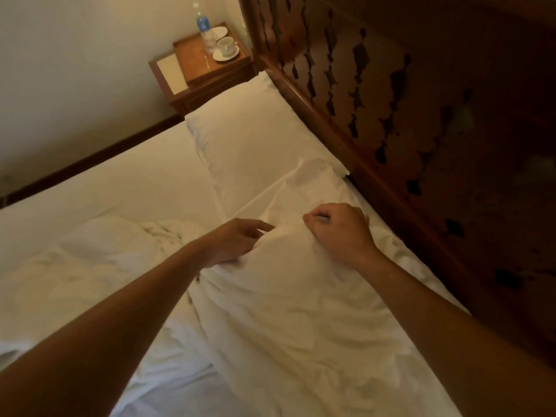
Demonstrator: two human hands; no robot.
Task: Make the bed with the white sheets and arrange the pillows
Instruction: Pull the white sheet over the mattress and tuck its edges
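Single head-worn wide-angle view, tilted, facing forward and down.
It hangs close over the near pillow (294, 296); the wooden headboard (421, 145) fills the right side, and the nightstand (207, 70) lies farthest off, top centre.

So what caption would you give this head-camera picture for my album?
Right hand pinches the near pillow, left hand at its edge; another pillow lies by the headboard.

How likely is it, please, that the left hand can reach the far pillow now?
Probably yes: only flat sheet lies between the left hand and the far pillow, with nothing blocking.
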